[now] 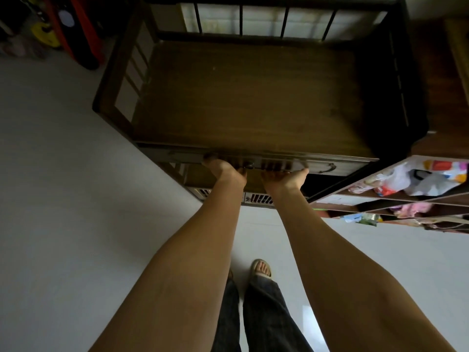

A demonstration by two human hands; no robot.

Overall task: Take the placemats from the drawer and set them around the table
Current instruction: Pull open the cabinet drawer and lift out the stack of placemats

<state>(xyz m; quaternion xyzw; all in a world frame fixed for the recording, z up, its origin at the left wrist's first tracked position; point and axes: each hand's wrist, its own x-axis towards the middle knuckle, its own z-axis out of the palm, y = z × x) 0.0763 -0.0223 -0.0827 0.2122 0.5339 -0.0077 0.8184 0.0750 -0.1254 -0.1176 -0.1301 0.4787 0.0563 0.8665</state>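
Observation:
A dark wooden cabinet (241,97) with a low railing round its top stands in front of me. Just under its front edge runs a long drawer front (337,165) with metal pull handles. My left hand (225,171) and my right hand (286,176) are side by side at the middle of that drawer front. Their fingers point up and lie against its face, and the thumbs spread outward. The fingers are blurred. The drawer looks pushed in or nearly so. No placemats are in view.
An open shelf unit (396,199) with plastic bags and cloth stands at the right, close to the cabinet's corner. Pale floor (63,199) spreads to the left and behind me. Red and yellow items (45,34) lean at the far left. My feet are below.

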